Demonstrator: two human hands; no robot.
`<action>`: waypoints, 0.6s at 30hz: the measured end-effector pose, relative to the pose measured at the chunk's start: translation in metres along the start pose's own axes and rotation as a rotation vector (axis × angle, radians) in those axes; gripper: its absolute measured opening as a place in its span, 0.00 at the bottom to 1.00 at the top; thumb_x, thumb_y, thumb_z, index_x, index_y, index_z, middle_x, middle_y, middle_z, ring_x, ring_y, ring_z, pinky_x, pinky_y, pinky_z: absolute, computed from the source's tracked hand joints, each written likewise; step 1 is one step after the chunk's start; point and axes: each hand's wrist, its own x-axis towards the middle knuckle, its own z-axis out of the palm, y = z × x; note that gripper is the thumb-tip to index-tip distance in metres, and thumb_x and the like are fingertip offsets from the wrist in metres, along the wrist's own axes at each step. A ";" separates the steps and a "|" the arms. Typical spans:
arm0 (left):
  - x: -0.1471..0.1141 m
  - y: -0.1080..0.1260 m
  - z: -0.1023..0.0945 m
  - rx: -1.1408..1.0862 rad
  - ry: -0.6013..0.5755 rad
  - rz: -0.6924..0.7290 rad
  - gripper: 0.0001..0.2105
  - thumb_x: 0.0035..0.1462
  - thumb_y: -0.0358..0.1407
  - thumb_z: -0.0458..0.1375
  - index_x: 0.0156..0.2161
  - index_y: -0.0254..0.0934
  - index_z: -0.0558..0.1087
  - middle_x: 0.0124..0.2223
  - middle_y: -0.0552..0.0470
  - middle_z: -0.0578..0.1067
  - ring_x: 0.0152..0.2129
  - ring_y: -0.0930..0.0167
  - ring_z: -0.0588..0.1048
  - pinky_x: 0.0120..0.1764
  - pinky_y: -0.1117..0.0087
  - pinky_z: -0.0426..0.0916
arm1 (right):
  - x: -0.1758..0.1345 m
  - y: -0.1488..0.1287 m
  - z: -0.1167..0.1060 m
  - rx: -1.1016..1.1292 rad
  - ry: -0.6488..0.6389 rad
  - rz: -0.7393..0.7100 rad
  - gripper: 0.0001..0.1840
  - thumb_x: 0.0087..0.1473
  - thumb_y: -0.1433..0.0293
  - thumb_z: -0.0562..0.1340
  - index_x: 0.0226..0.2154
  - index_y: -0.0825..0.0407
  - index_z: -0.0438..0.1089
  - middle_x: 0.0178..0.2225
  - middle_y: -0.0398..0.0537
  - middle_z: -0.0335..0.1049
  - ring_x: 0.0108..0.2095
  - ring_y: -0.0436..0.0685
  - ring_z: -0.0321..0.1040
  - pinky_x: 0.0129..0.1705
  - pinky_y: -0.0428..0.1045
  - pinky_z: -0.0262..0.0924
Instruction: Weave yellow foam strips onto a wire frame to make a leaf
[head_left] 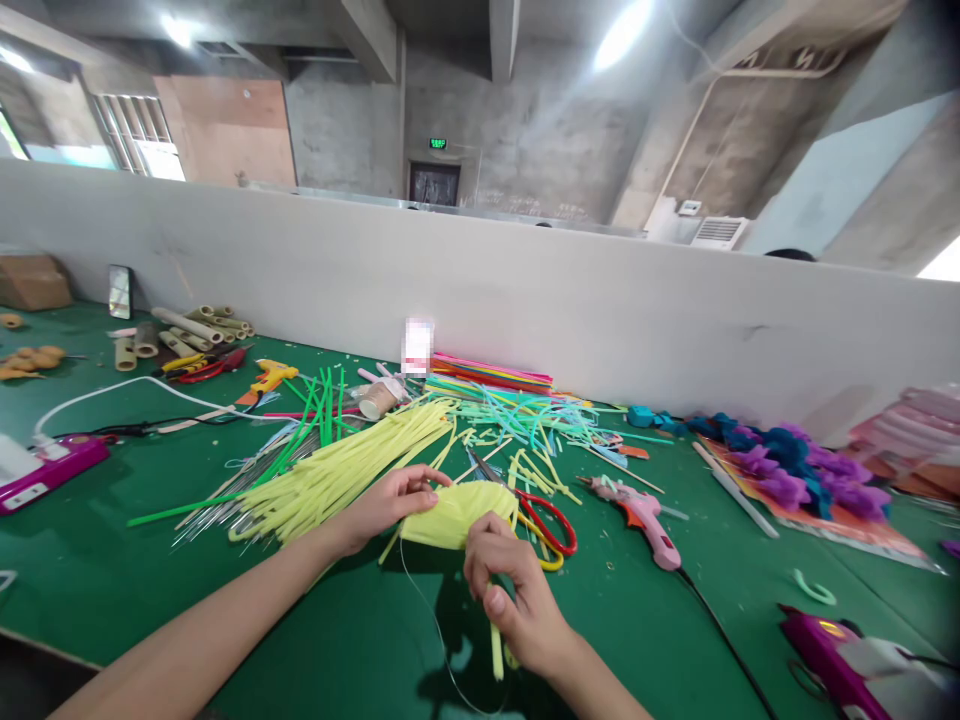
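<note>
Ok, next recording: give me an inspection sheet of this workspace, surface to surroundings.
Surface: green table, littered with small scraps.
Work in hand: yellow piece between the hands, scissors beside it.
Clutter: yellow strips, bamboo, purple-and-blue pieces, yellow glue gun, pink glue gun.
Hands: left hand touches the piece's upper left edge; right hand holds a strip at its right.
Cables: white cable arcs from the left power strip; black cord runs from the pink glue gun to the frame's bottom edge.
Surroundings: pale partition, exit sign, ceiling lights.
</note>
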 end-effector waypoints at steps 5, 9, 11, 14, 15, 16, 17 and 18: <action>-0.001 0.000 -0.001 -0.034 -0.018 0.001 0.19 0.54 0.40 0.59 0.50 0.38 0.71 0.35 0.53 0.70 0.34 0.69 0.67 0.37 0.71 0.59 | -0.003 0.001 0.003 -0.040 0.113 0.130 0.20 0.56 0.53 0.57 0.23 0.50 0.58 0.24 0.41 0.58 0.27 0.52 0.56 0.31 0.49 0.53; -0.003 0.000 0.002 -0.033 -0.019 0.023 0.20 0.53 0.42 0.60 0.50 0.38 0.71 0.36 0.51 0.71 0.35 0.68 0.68 0.38 0.70 0.60 | -0.005 0.006 0.006 -0.060 0.207 0.224 0.14 0.54 0.61 0.61 0.26 0.49 0.56 0.22 0.37 0.53 0.21 0.48 0.51 0.22 0.44 0.49; -0.004 0.000 0.003 -0.043 -0.034 0.032 0.20 0.52 0.43 0.60 0.49 0.38 0.72 0.37 0.50 0.72 0.35 0.67 0.68 0.39 0.69 0.61 | -0.005 0.008 0.007 -0.098 0.252 0.201 0.11 0.54 0.64 0.62 0.29 0.49 0.59 0.23 0.38 0.56 0.22 0.48 0.54 0.22 0.44 0.51; -0.004 0.000 0.004 -0.049 -0.059 0.040 0.19 0.51 0.43 0.60 0.47 0.37 0.74 0.38 0.49 0.73 0.37 0.66 0.69 0.40 0.69 0.61 | -0.006 0.009 0.009 -0.240 0.343 0.132 0.07 0.54 0.67 0.61 0.36 0.49 0.63 0.25 0.40 0.61 0.24 0.50 0.60 0.25 0.45 0.57; -0.004 0.001 0.004 -0.046 -0.066 0.042 0.18 0.51 0.44 0.60 0.46 0.37 0.74 0.39 0.48 0.73 0.38 0.66 0.69 0.40 0.69 0.61 | -0.005 0.009 0.009 -0.293 0.374 0.106 0.07 0.54 0.68 0.61 0.37 0.49 0.63 0.25 0.40 0.62 0.24 0.51 0.61 0.26 0.46 0.58; -0.005 0.002 0.004 -0.043 -0.074 0.041 0.18 0.51 0.44 0.60 0.45 0.37 0.74 0.39 0.48 0.73 0.38 0.66 0.69 0.40 0.69 0.61 | -0.005 0.009 0.008 -0.341 0.397 0.080 0.07 0.55 0.68 0.61 0.38 0.49 0.63 0.25 0.41 0.62 0.25 0.51 0.62 0.27 0.46 0.59; -0.005 0.003 0.004 -0.040 -0.085 0.040 0.16 0.52 0.43 0.60 0.44 0.37 0.75 0.39 0.49 0.74 0.38 0.66 0.69 0.40 0.69 0.61 | -0.004 0.009 0.007 -0.384 0.413 0.054 0.07 0.55 0.69 0.60 0.39 0.49 0.63 0.25 0.40 0.62 0.25 0.52 0.62 0.29 0.47 0.59; -0.006 0.004 0.004 -0.039 -0.098 0.039 0.15 0.52 0.43 0.60 0.43 0.37 0.75 0.40 0.49 0.74 0.37 0.67 0.69 0.41 0.70 0.61 | -0.003 0.008 0.006 -0.422 0.422 0.030 0.07 0.55 0.70 0.60 0.38 0.48 0.64 0.24 0.40 0.62 0.25 0.52 0.62 0.30 0.48 0.59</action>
